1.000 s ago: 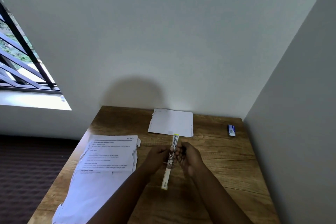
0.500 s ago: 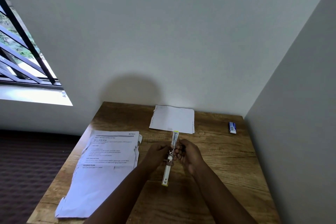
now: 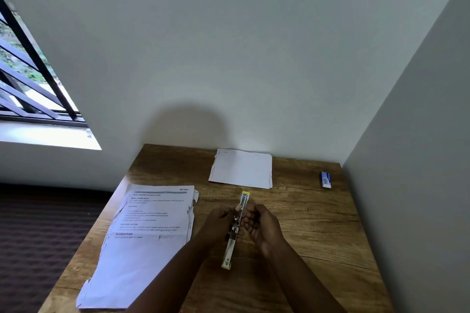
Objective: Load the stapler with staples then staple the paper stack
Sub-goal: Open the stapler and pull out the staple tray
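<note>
The stapler (image 3: pixel 236 229) (swung fully open) is held at frame center over the counter (image 3: pixel 318 231), left hand (image 3: pixel 218 223) and right hand (image 3: pixel 262 226) fingers curled round its middle. Papers (image 3: pixel 150 231) are lying at lower left.

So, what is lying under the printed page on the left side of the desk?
More white sheets lie under the printed page, their torn edges showing at its right and near sides. How many there are, and anything printed on them, is covered.
</note>
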`<state>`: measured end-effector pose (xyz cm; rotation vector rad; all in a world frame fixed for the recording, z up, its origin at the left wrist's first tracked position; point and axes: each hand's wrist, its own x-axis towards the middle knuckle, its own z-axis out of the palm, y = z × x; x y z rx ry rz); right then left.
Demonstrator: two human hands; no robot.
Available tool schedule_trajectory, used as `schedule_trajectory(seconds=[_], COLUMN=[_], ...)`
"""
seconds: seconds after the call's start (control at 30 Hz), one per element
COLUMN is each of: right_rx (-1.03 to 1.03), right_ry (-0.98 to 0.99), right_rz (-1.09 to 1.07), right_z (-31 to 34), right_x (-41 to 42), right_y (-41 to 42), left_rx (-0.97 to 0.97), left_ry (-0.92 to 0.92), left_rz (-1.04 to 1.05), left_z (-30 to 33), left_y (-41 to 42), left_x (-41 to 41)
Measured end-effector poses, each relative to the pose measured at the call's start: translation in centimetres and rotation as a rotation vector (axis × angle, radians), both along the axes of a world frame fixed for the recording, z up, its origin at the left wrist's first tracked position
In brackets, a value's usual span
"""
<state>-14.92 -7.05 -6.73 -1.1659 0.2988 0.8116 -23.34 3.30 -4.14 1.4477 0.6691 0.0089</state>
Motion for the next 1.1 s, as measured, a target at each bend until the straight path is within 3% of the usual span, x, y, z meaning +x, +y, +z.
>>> schedule_trajectory(seconds=[0.2,0.33,0.43,0.57,0.67,0.73,0.8,0.87,0.93,1.03,1.1], right_rx=[0.016,0.023,0.044,0.123,0.141,0.142,0.157,0.184,0.150,0.051,0.009], right_ry=[0.018,0.033,0.087,0.227,0.225,0.214,0.206,0.207,0.218,0.217,0.194], right_rz=[-0.031,-0.053,-0.149,-0.303,-0.323,-0.332,-0.350,-0.323,-0.268,-0.195,-0.155], right_z=[-0.5,-0.8,-0.9,-0.9,-0.7,-0.8,-1.2,-1.2,-1.3,-1.2,-1.0], right_x=[0.0,-0.1,0.0,-0.3,-0.1,0.4,0.8,0.9,0.8,1.2,1.7], right_y=[-0.2,0.0,0.0,0.7,1.1,1.0,0.5,0.0,-0.3,-0.8,-1.2], left_rx=[-0.142,-0.054,0.234,0.872,1.190,1.376,1.372,1.249,1.080,0.844,0.557], left_ry=[0.069,0.036,0.032,-0.034,0.003,-0.067,-0.129,-0.105,0.012,-0.011,0.006], left_rz=[-0.017,-0.051,-0.088,-0.136,-0.314,-0.493,-0.470,-0.417,-0.282,-0.189,-0.120], left_z=[-1.0,-1.2,-0.6,0.3,1.4,1.7,1.5,1.4,0.8,0.0,-0.1], left_y=[0.8,0.7,0.1,-2.4,-4.7,-5.4,-5.1,-5.0,-4.4,-3.0,-1.9], left_x=[-0.1,0.2,0.5,1.8,2.6,2.6,3.2,2.9,2.8,2.6,2.5])
